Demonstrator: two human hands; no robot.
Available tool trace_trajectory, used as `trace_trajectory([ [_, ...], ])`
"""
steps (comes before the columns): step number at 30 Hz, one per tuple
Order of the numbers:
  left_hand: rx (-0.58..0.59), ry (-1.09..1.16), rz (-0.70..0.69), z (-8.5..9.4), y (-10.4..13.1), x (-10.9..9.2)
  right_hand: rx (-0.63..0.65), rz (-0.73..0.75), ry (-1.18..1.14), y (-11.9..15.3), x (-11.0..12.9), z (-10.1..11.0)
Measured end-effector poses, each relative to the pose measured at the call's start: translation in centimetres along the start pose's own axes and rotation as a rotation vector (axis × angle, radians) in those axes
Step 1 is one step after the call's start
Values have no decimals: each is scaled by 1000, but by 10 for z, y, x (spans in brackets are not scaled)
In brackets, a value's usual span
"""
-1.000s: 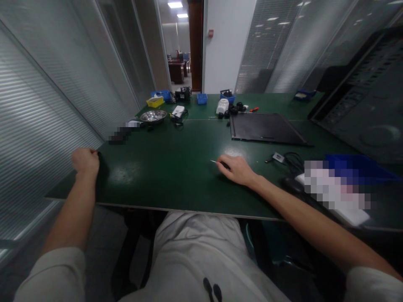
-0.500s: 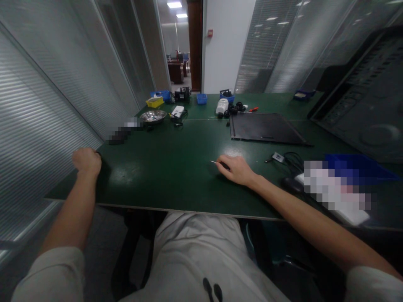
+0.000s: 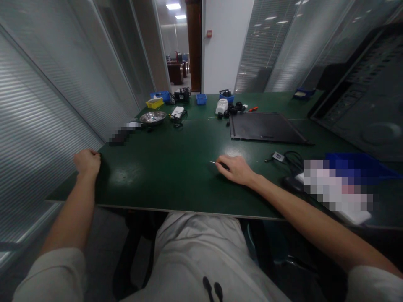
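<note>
My right hand (image 3: 234,169) rests on the green table (image 3: 176,167), its fingers closed around a small screwdriver (image 3: 213,162). Only the thin metal shaft pokes out to the left of the fingertips, and a bit of dark handle shows inside the grip. At the table's left side, my left hand (image 3: 87,162) is curled closed, the back of the hand towards me. Whatever its fingers hold, if anything, is hidden. A flat black panel (image 3: 267,128) lies beyond my right hand, and a labelled cable (image 3: 278,157) is to its right.
A metal bowl (image 3: 153,118) and a white adapter (image 3: 177,112) stand at the back left. Small blue trays (image 3: 201,99) and a yellow tray (image 3: 154,103) line the far edge. On the right are a large dark case (image 3: 362,96), a blue bin (image 3: 355,165) and a black mouse (image 3: 291,183).
My left hand has turned slightly, and the dark bit seen by its thumb is out of sight. My right hand stays in place with the screwdriver.
</note>
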State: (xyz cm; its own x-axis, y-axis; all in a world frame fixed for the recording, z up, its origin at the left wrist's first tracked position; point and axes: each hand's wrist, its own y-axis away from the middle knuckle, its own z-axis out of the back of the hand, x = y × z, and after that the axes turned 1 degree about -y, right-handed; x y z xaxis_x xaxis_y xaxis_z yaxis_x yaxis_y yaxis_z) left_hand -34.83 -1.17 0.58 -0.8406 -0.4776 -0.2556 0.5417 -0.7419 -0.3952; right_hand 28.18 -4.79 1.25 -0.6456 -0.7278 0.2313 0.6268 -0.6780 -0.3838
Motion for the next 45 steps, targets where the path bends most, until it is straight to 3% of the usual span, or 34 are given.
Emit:
trace_trajectory([
  [3,55,51,-121,-1,12,-29,26,-12,8,-1,0,0],
  [6,132,190,-410,-7,43,-83,61,-18,15,-1,-1,-1],
  [9,225,410,-702,-13,96,-152,92,-26,21,-1,-2,-3],
  [13,455,690,-1034,-12,177,-241,118,-21,26,-1,-2,-4],
  [15,520,750,-1135,-8,206,-272,127,-22,32,-1,-2,-5],
  [17,553,784,-1184,-4,222,-290,137,-23,29,-1,-1,-4],
  [26,662,840,-1049,2,221,-290,155,-10,24,-2,1,-3],
  [36,690,885,-1091,2,219,-290,161,10,24,-3,2,0],
  [45,707,929,-1047,-2,217,-290,168,15,47,-3,4,-5],
])
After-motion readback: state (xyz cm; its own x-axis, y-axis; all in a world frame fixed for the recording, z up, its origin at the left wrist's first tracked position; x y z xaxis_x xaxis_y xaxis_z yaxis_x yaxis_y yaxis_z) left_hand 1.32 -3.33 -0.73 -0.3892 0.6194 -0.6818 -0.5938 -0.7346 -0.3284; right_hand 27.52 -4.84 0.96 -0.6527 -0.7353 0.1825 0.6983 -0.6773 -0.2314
